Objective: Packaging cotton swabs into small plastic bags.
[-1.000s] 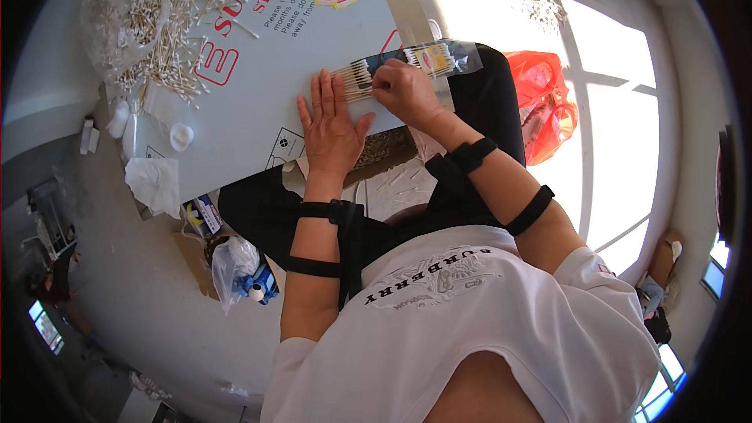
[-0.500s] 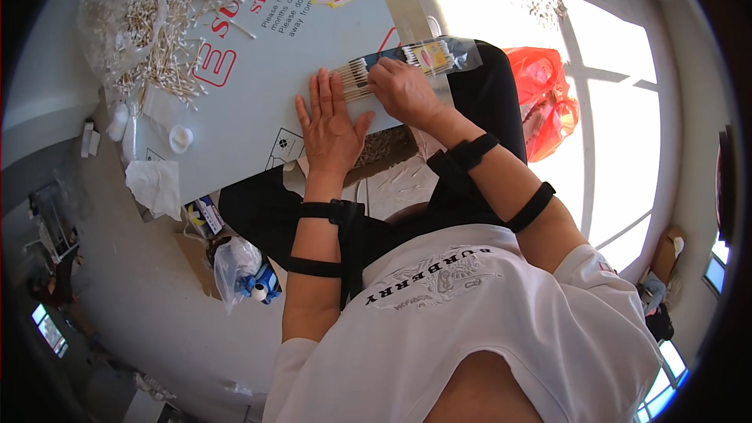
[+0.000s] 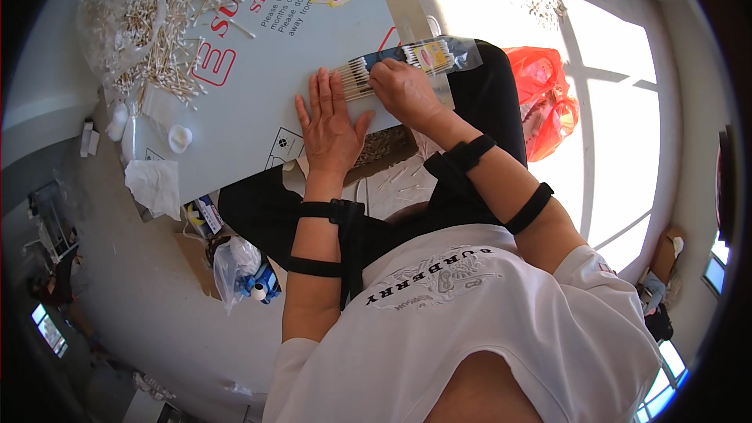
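Our left hand [image 3: 330,135] lies flat on the worktop [image 3: 247,121], fingers stretched out and released, with fingertips against the left end of a row of cotton swabs [image 3: 352,82]. Our right hand [image 3: 404,92] is curled at the row's right end; we cannot tell whether its hidden fingertips grip anything. Just beyond it lies a yellow label [image 3: 430,56] in a clear bag [image 3: 468,55].

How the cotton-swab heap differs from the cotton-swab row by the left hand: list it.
The cotton-swab heap lies tangled; the cotton-swab row lies side by side, nearly parallel. The heap is far larger than the row. The heap touches a clear plastic bag; the row lies beside the left hand. Both have white tips and pale sticks.
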Action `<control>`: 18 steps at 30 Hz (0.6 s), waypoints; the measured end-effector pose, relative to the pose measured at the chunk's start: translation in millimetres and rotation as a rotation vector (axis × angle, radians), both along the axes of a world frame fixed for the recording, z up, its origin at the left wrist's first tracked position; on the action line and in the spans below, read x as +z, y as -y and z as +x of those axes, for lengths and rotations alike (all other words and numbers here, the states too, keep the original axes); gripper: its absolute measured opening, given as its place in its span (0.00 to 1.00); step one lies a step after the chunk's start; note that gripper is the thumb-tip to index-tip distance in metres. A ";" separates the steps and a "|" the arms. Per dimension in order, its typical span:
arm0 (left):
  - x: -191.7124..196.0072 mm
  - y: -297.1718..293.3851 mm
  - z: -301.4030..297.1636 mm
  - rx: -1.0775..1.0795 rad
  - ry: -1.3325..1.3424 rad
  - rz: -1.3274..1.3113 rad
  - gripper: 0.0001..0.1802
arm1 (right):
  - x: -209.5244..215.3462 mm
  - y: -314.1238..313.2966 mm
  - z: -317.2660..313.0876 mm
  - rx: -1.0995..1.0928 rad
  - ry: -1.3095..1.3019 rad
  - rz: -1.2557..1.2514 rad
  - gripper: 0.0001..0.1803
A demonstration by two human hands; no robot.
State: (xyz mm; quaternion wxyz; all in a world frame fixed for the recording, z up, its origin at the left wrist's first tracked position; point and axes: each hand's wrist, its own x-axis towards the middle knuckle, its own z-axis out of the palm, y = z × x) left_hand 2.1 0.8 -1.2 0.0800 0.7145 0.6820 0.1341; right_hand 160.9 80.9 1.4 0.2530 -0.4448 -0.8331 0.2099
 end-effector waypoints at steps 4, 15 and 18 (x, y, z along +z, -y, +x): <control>1.3 -0.2 0.3 -0.001 -0.001 -0.014 0.47 | -1.7 -2.6 -1.4 -0.036 0.019 -0.012 0.06; 2.9 0.1 -1.2 -0.013 0.029 -0.015 0.47 | 4.5 -7.3 -3.2 -0.168 -0.108 -0.210 0.05; 5.5 -4.8 -2.2 0.041 0.337 0.107 0.43 | 3.9 -1.3 -4.9 -0.256 -0.480 -0.279 0.09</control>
